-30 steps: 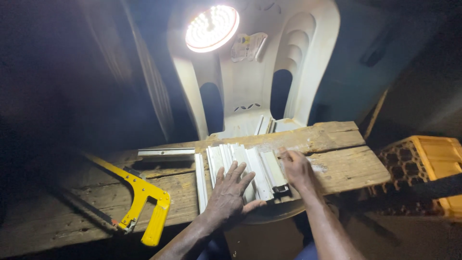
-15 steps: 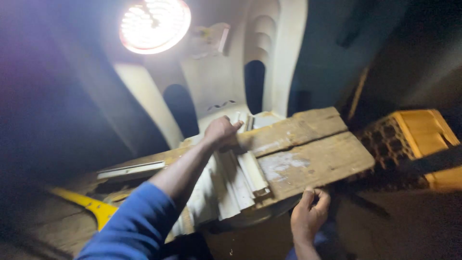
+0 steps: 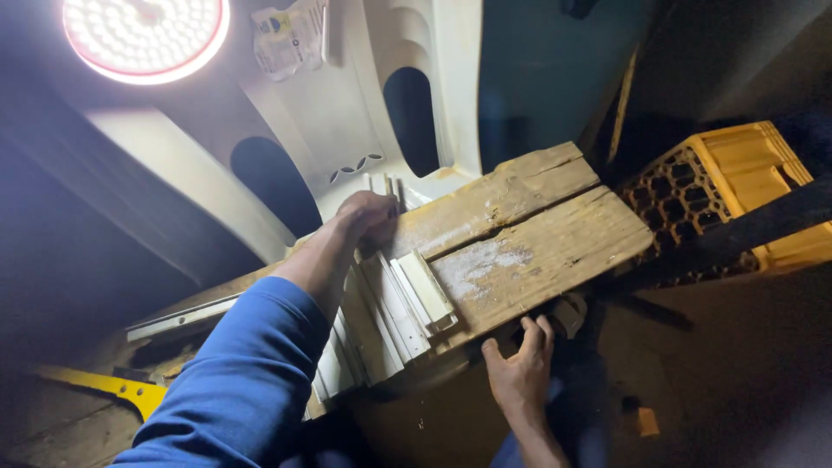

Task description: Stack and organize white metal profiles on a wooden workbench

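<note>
- Several white strips (image 3: 400,305) lay side by side on the wooden table (image 3: 529,247), long axes running from its near edge up toward the white plastic chair (image 3: 347,130).
- Left hand (image 3: 368,217) was curled over the strips' far ends, fingers closed on them.
- Right hand (image 3: 520,368), fingers spread, gripped the table's near edge.
- Bare planks lay open to the right, ending just beside a yellow crate (image 3: 737,191).

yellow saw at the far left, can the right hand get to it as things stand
Probably not easily. The right hand grips the plank edge low on the right, while the yellow saw lies far left, beyond the left arm and the white strips.
</note>
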